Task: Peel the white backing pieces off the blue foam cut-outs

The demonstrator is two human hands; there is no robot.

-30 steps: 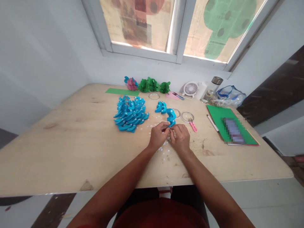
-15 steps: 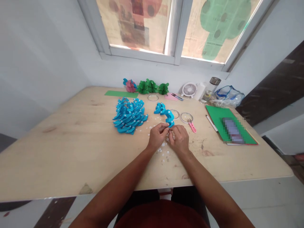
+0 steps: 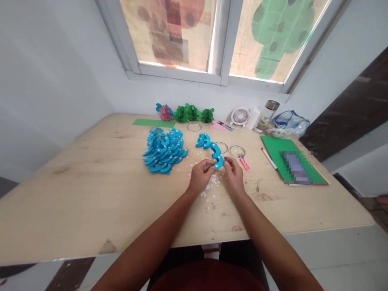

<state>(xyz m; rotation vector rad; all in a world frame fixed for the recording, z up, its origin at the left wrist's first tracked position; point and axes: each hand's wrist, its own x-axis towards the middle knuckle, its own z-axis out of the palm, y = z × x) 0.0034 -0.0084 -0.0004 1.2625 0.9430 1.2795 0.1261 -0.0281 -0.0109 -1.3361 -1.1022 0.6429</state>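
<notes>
My left hand (image 3: 201, 175) pinches the near end of a folded chain of blue paper pieces (image 3: 216, 155) that rises from the table. My right hand (image 3: 234, 174) sits just to its right, fingertips closed at the same end of the chain; whether it grips the paper is unclear. Small white paper scraps (image 3: 210, 190) lie scattered under and around both hands. A large pile of blue crescent pieces (image 3: 164, 149) lies to the left, a smaller blue cluster (image 3: 203, 140) behind the chain.
Metal rings (image 3: 236, 151) and pink snips (image 3: 244, 163) lie right of the hands. Green card with a phone (image 3: 295, 166), a pen (image 3: 267, 157), a fan (image 3: 240, 116), a bottle (image 3: 266, 114), a plastic bag (image 3: 290, 123) and green paper decorations (image 3: 194, 113) fill the back and right.
My hands have separated slightly, the right one shifting right. The blue chain now stands more upright between them. The view has tilted a little upward.
</notes>
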